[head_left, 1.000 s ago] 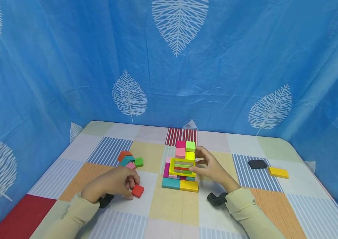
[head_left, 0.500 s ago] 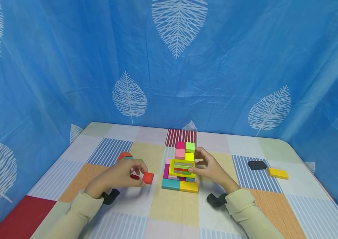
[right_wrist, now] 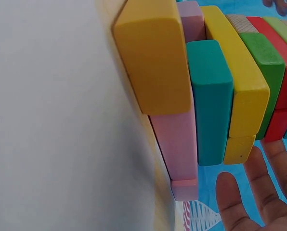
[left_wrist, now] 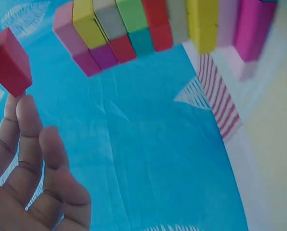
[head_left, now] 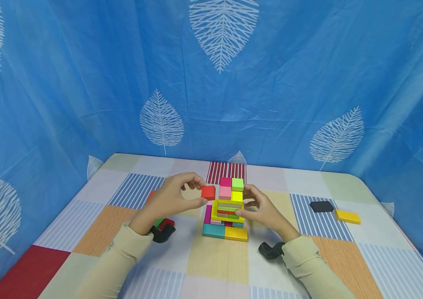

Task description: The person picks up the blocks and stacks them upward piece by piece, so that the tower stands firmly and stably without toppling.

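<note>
Left grip [head_left: 172, 197] pinches a red block [head_left: 208, 192] between thumb and fingertips. Right grip [head_left: 267, 212] is curled about the right side of the block tower [head_left: 230, 203], thumb at the front, fingers along the side and rear; firmness of contact cannot be told.

Position: red block is off the table [head_left: 219, 257], just left of the tower's upper courses, level with the pink block [head_left: 225, 192]. Left wrist view confirms a gap; nothing touches.

Assessment: step in hand is judged to be adding the red block to the tower. Good practice would be a light brace from the right, without sideways pressure, since the narrow upper stack could shift. Left approach should be slow, with the block squared to its neighbours, set down flat and released without dragging. Fingertips should clear the magenta block [head_left: 225, 182] and lime block [head_left: 237, 184] on top.

Markings: no brand, label or writing is legible on the blocks, nor on the black wrist unit [head_left: 164, 233] at the left wrist.
</note>
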A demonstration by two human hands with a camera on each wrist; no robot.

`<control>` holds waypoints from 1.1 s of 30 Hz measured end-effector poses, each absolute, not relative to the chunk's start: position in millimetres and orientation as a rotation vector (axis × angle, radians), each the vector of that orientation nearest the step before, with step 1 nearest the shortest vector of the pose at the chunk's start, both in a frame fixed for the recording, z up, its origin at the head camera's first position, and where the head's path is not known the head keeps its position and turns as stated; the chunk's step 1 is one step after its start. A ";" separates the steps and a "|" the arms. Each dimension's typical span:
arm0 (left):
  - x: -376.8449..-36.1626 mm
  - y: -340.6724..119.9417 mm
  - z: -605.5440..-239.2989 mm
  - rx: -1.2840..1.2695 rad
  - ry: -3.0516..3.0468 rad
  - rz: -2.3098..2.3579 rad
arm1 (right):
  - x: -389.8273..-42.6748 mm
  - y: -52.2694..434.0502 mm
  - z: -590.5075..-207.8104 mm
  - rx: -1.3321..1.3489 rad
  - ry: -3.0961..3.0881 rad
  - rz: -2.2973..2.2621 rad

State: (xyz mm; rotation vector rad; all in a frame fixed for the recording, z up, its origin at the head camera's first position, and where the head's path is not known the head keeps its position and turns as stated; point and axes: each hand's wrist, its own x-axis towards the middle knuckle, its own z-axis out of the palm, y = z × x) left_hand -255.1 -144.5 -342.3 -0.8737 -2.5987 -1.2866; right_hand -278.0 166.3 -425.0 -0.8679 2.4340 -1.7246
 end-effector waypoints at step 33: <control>-277.0 -76.1 -345.3 -0.995 -2.640 -0.991 | -280.1 166.7 -426.8 -0.905 2.428 -1.727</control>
